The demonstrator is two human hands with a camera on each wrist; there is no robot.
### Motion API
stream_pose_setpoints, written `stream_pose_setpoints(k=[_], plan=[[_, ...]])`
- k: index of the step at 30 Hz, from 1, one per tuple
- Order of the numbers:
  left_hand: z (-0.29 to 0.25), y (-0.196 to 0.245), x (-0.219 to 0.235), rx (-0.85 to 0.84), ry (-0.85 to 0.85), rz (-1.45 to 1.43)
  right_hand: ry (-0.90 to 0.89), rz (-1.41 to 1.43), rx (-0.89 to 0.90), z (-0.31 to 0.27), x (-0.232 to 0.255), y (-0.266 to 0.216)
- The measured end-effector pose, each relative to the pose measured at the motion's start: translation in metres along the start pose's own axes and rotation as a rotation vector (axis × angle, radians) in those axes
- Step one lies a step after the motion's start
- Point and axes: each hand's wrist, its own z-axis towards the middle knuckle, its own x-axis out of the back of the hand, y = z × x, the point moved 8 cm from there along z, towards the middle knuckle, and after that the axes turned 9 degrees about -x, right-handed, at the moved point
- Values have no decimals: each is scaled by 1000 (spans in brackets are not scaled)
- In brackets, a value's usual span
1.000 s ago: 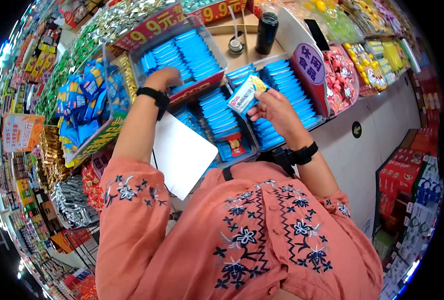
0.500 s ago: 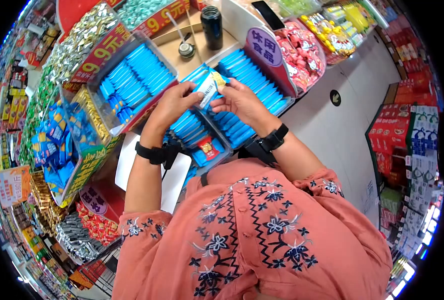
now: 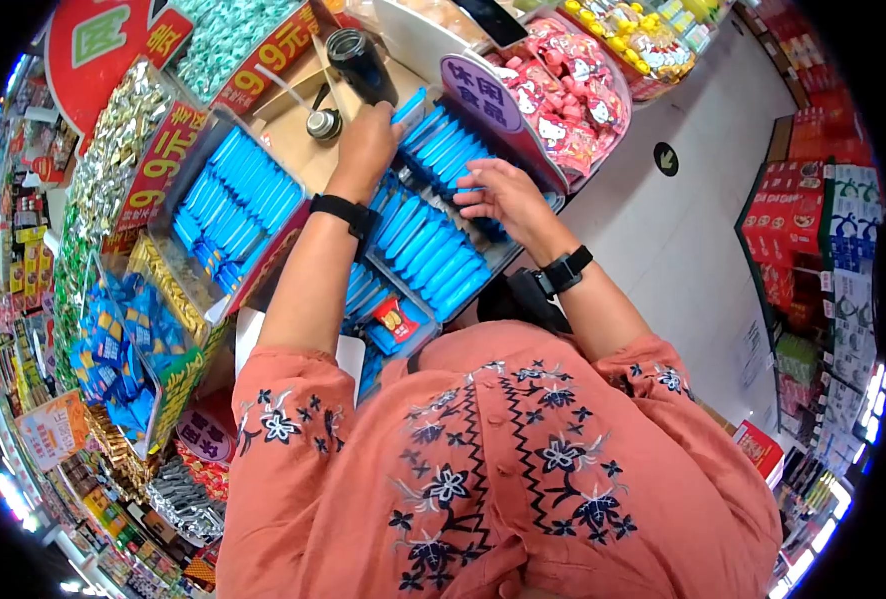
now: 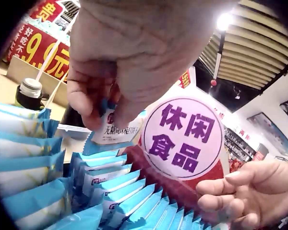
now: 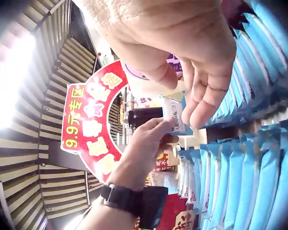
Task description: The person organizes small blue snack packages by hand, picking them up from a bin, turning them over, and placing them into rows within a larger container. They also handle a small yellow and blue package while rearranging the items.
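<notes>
My left hand [image 3: 368, 150] pinches a blue-and-white cracker packet [image 4: 113, 129] by its upper edge, at the far end of the right-hand bin. Below it in the left wrist view, a row of similar packets [image 4: 120, 187] stands on edge. My right hand [image 3: 508, 200] hovers over the near part of that bin with loosely bent fingers and holds nothing. In the right wrist view the left hand [image 5: 151, 136] and its packet [image 5: 172, 112] show beyond the right hand [image 5: 201, 62]. Another row of blue packets [image 3: 428, 255] fills the neighbouring bin.
A black bottle [image 3: 358, 65] and a small round metal lid [image 3: 324, 124] stand on the cardboard-coloured shelf just behind. A purple round sign [image 3: 481, 92] borders the bin's right side. A red packet [image 3: 394, 319] lies at the near end of the bins, and pink bagged sweets [image 3: 563, 100] lie beyond.
The left hand has come from the left bin to the packet, which the right hand held earlier. Both hands gripped it briefly; now the right has let go and the left has carried it away from the body.
</notes>
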Motion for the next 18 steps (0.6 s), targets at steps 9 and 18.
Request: stream_pose_setpoints(k=[9,18], plan=[[25,-7,-34,-19,22,95,-35,-7,-93,24,10,-8],[28,-7,-42,70,33,120,-136,-73,-167,49,10,-8]])
